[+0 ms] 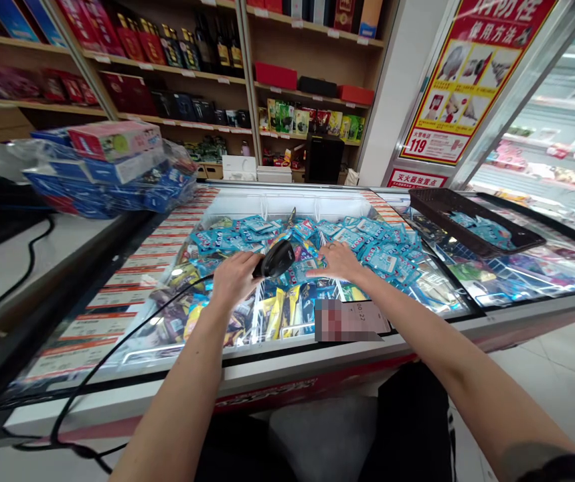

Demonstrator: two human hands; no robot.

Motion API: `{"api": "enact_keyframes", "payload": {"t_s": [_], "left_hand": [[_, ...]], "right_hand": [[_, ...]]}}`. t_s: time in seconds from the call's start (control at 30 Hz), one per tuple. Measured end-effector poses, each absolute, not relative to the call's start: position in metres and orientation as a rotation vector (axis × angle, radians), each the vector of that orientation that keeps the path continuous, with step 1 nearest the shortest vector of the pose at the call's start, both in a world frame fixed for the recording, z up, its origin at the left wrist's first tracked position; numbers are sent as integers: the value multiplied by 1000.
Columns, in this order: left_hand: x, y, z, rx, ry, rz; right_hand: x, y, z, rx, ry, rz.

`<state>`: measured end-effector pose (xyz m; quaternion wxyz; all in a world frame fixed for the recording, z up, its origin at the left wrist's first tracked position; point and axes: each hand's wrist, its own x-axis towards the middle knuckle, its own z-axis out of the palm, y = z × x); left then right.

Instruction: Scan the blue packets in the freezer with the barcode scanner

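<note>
My left hand (235, 280) is wrapped round the handle of a black handheld barcode scanner (278, 260), its head tilted toward the right. Its black cable (99, 367) trails down to the lower left. My right hand (340, 261) rests at the spread of blue packets (385, 254), with thumb and fingers apart. Part of the packets under it is hidden. More blue packets (252, 231) lie in a heap beyond my left hand. All of these lie on the glass top of a chest freezer (247, 358), with bagged goods showing through the glass below.
A phone (367, 320) lies near the freezer's front edge. To the right, a dark brown tray (513, 244) holds some blue packets. Plastic-wrapped blue boxes (116, 164) are stacked at the left. Shelves (312, 97) with boxes, bottles and bags stand behind.
</note>
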<state>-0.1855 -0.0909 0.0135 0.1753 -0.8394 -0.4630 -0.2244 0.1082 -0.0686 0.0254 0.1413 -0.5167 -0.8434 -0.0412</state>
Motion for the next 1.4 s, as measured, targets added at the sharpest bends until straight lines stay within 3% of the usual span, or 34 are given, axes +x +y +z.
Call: {"api": "enact_keyframes", "payload": {"t_s": [0.2, 0.47, 0.67, 1.07, 1.4], "left_hand": [[-186, -91, 14, -2411, -1332, -669], [-186, -89, 13, -2382, -1333, -613], [-185, -90, 14, -2386, -1334, -587], [-184, -90, 14, -2400, -1324, -599], [-176, -88, 17, -2362, -1331, -631]], "right_hand": [[116, -54, 28, -1458, -2539, -72], [107, -53, 23, -1587, -2354, -298], [99, -59, 26, -1584, -2424, -229], [131, -31, 4, -1385, -1883, 529], [149, -16, -14, -1166, -1540, 787]]}}
